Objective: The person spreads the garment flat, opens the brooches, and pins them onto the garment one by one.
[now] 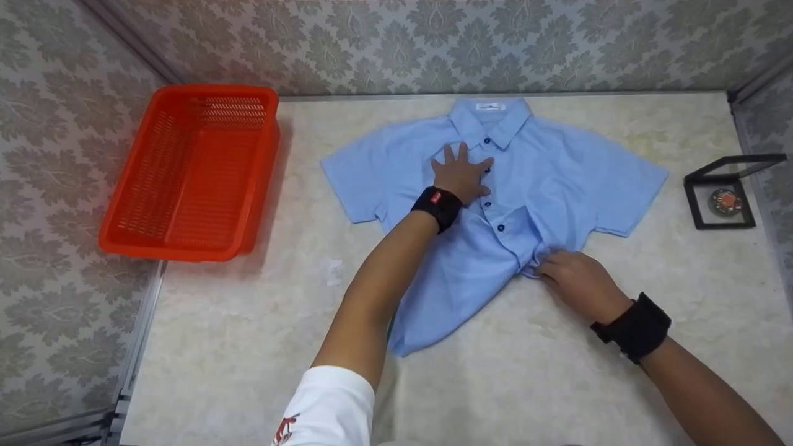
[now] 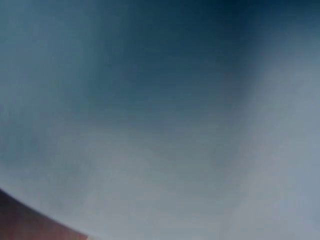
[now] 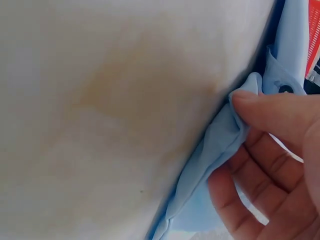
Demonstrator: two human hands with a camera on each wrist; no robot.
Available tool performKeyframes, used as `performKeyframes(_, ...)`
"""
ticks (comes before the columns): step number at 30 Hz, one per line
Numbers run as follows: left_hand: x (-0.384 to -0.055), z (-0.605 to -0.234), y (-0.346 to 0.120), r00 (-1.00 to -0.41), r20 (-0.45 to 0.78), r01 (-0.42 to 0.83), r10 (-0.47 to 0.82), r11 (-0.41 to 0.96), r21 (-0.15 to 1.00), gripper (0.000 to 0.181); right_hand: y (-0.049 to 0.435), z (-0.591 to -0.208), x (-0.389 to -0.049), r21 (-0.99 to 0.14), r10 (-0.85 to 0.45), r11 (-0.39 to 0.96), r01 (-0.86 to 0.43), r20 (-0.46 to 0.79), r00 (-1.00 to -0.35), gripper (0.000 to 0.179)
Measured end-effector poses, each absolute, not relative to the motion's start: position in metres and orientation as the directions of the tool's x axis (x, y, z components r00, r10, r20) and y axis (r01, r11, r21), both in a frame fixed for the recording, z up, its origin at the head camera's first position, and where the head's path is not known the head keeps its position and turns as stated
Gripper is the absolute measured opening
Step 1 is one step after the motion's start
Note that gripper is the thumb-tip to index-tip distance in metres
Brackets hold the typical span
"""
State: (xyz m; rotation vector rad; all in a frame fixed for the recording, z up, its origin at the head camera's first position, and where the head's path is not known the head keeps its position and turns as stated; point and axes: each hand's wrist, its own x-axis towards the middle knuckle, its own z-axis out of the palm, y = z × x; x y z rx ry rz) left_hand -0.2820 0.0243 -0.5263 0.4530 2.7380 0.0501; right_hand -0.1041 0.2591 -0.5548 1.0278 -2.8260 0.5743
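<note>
A light blue short-sleeved button shirt (image 1: 557, 161) lies front up on the table, collar toward the wall. Its lower part is bunched on the right, while the left lower corner trails toward the person. My left hand (image 1: 460, 176) rests spread on the shirt's chest beside the button row. Lower down, my right hand (image 1: 573, 275) pinches the bunched hem. In the right wrist view the thumb and curled fingers of that hand (image 3: 270, 150) hold the folded edge of blue cloth (image 3: 215, 142). The left wrist view is a blur of pale blue-grey, and no fingers can be made out.
A red plastic basket (image 1: 248, 214) stands at the table's left back. On the right is a small black display frame (image 1: 698, 207) holding a round patterned piece. A small pale sticker (image 1: 334, 272) lies on the table (image 1: 248, 347). Patterned walls enclose the back and sides.
</note>
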Motion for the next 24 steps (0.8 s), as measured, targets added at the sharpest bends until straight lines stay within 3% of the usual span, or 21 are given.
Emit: performKeyframes(24, -0.285, -0.525, 0.023, -0.881, -0.355, 0.294, 0.313, 0.95, 0.108, 0.069, 0.27, -0.558, -0.072, -0.329, -0.531, 0.725, -0.604, 0.291, -0.796, 0.024)
